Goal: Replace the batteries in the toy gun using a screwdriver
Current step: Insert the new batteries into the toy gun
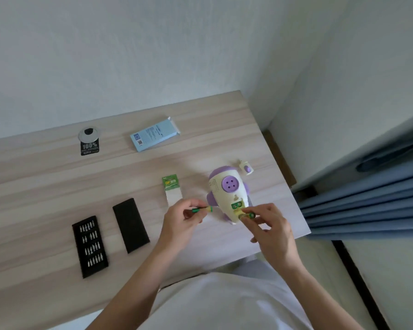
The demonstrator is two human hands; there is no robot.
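The white and purple toy gun (227, 189) lies on the wooden table (57, 186) near its right edge. Its battery compartment (237, 205) is uncovered, with two green battery ends showing inside. My left hand (181, 220) pinches a green and yellow battery (202, 209) just left of the toy. My right hand (267, 225) pinches another green battery (247, 215) at the compartment's near edge. The small white and purple battery cover (246, 167) lies behind the toy.
A green and white battery pack card (172, 189) lies left of the toy. A black bit tray (90, 246) and its black lid (130, 225) sit at the left. A blue box (154, 136) and a cable grommet (89, 134) are at the back. Blue curtain (367, 194) hangs right.
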